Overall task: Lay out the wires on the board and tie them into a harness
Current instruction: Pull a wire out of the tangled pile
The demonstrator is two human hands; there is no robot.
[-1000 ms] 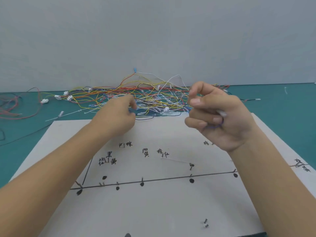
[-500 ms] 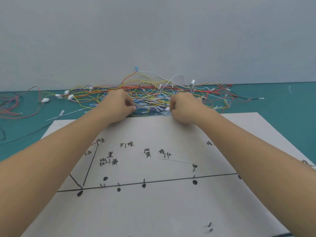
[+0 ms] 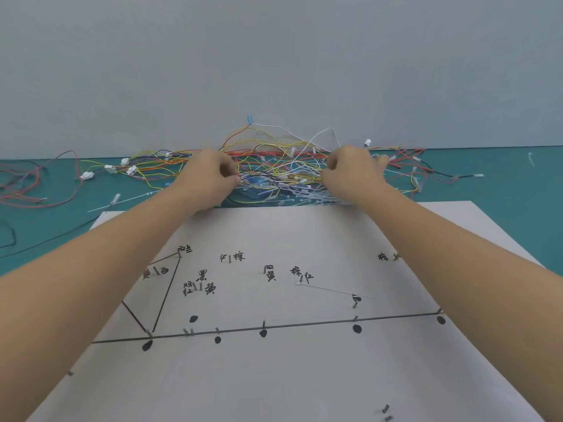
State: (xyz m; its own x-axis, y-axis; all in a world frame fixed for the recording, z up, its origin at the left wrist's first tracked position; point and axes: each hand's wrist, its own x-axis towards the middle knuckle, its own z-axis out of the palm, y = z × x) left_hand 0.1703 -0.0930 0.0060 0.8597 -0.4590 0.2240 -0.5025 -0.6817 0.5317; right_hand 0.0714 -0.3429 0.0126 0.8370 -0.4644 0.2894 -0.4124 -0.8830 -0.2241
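A tangled pile of coloured wires (image 3: 274, 166) with white connectors lies on the teal table just beyond the white layout board (image 3: 304, 376). The board carries black route lines, metal pegs and handwritten labels. My left hand (image 3: 210, 178) is at the pile's left side, its thumb and forefinger pinching thin wires at the near edge. My right hand (image 3: 353, 175) is at the pile's right side, with thumb and forefinger curled together among white strands and the other fingers stretched into the wires. Loose white cable ties (image 3: 307, 197) lie under the pile's front.
One thin cable tie (image 3: 335, 291) lies on the board near a peg. More red and black wires (image 3: 33, 184) trail over the teal table at the left. A grey wall stands right behind the pile. Two short pegs (image 3: 386, 411) stick up near the board's front right.
My right hand went from raised over the board down into the wire pile, then shifted right. My left hand stayed at the pile's left edge. The view tilted slightly.
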